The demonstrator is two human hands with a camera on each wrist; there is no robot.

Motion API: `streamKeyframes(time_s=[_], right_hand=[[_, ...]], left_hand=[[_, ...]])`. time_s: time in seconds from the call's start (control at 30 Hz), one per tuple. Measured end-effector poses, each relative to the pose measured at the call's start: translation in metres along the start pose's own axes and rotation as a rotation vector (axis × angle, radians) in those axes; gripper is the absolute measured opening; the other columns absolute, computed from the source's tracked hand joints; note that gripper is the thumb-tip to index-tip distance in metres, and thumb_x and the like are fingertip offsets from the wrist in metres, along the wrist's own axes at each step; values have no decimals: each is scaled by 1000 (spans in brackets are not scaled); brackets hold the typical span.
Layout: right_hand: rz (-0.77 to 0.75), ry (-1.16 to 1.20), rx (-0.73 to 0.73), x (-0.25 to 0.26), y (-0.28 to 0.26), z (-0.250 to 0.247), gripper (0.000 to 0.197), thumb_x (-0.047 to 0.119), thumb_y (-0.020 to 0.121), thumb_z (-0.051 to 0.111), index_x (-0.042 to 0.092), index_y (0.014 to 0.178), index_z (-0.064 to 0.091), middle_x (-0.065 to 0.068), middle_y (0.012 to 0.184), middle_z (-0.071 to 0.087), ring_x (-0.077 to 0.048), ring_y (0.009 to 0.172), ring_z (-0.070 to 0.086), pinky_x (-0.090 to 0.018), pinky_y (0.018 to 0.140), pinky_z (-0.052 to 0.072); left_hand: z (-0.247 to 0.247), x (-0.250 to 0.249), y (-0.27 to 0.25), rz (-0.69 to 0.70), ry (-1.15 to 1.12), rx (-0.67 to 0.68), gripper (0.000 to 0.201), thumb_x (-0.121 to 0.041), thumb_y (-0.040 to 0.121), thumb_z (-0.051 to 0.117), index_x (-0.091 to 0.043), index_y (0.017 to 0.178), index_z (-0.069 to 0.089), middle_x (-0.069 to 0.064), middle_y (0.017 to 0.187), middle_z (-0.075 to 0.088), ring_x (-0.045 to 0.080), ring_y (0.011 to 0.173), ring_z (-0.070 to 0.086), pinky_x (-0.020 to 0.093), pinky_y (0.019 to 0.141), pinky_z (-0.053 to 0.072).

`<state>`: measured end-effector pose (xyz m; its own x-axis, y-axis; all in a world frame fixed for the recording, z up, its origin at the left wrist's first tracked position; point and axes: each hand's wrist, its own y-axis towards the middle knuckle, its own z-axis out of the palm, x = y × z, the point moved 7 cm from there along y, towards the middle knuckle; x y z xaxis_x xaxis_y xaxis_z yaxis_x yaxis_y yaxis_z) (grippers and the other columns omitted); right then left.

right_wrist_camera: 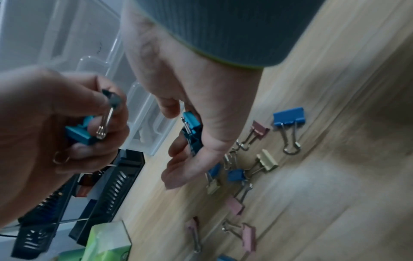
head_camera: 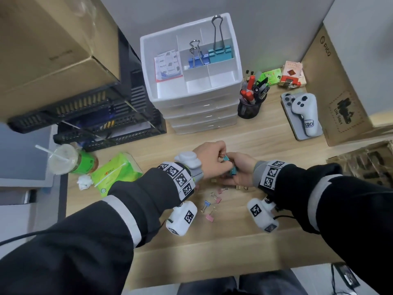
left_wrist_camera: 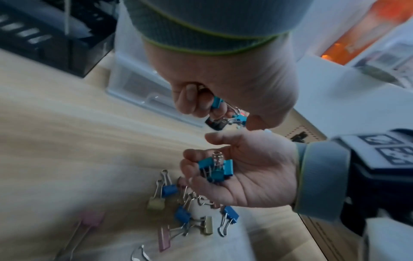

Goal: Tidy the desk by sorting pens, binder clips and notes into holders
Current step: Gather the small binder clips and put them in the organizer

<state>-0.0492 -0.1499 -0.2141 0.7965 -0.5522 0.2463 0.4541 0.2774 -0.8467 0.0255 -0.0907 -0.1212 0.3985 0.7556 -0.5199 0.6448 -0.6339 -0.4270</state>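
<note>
Teal binder clips [left_wrist_camera: 215, 169] lie in cupped right hand [left_wrist_camera: 243, 169], fingers loosely curled around them; left hand [left_wrist_camera: 223, 84] pinches more teal clips [left_wrist_camera: 239, 117] just above, over bench [head_camera: 244, 241] middle. Loose clips [head_camera: 209, 206] nearside.

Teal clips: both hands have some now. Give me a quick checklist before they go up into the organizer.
1. Left hand grips teal clips: ok.
2. Right hand cups teal clips in its palm, fingers loosely curled: ok, but a loose hold.
3. Organizer top open, big teal clip already in a rear slot: ok.
4. Front slots free: ok.
5. All teal clips collected from the desk: cannot tell; blue, pink and gold ones remain.
6. Path up to the organizer clear: ok.
</note>
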Motion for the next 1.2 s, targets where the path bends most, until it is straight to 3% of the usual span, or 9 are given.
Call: streamKeyframes(time_s=[0.07,0.17,0.3,0.43,0.63,0.77,0.9,1.03,1.2], right_hand=[[-36,-12,80,6,-11,20,29,27,100,36,13,100,62,-9,86,65,-22,72,65,-34,63,58],[-51,-9,108,14,-24,34,36,26,98,30,12,87,61,-7,70,64,-21,55,63,-25,43,49],[-116,86,56,23,-27,33,34,18,98,30,11,90,61,-9,78,66,-23,68,65,-31,58,52],[-157,149,15,21,-27,29,26,20,98,36,12,98,61,-8,86,64,-21,76,62,-30,61,53],[-201,189,12,29,-51,36,27,21,101,39,13,89,62,-2,64,67,-15,55,64,-23,47,54],[-243,227,76,39,-73,55,24,19,100,46,10,89,66,-6,70,69,-17,56,66,-22,47,55],[-144,241,171,41,-76,70,24,25,100,47,7,91,61,-7,70,60,-13,50,59,-15,34,44],[-106,198,105,49,-74,68,29,28,104,41,10,84,50,-3,63,47,-6,35,39,-10,24,21],[-157,133,69,83,-104,73,24,20,101,41,9,82,49,-5,65,49,-8,37,41,-12,25,25]], left_hand=[[-9,-17,-6,88,97,24,25,-39,68,60,-20,77,47,-4,67,51,24,65,49,33,56,40],[-13,-29,-9,154,127,29,26,-40,63,54,-19,77,46,0,76,53,23,69,49,30,56,34],[-23,-33,-12,178,31,-44,31,-38,61,54,-16,83,54,2,83,59,24,77,53,34,64,45],[-37,-45,-19,170,50,-90,34,-34,65,53,-15,90,64,2,88,67,24,82,60,37,72,52],[-60,-60,-32,136,15,-94,47,-37,67,50,-19,104,71,-1,91,74,21,86,67,36,76,57],[-83,-64,-44,136,-52,-115,35,-31,82,58,-20,113,70,0,101,74,17,94,68,34,84,56],[-110,-67,-56,159,-103,-188,22,-26,82,60,-18,99,71,-3,86,72,16,78,67,35,76,57],[-155,-58,-61,122,-74,-311,14,-25,82,58,-19,87,69,-8,75,64,14,70,59,29,68,52],[-202,-25,-55,-7,128,-361,10,-23,79,59,-17,85,64,-1,84,67,21,79,62,32,71,52]])
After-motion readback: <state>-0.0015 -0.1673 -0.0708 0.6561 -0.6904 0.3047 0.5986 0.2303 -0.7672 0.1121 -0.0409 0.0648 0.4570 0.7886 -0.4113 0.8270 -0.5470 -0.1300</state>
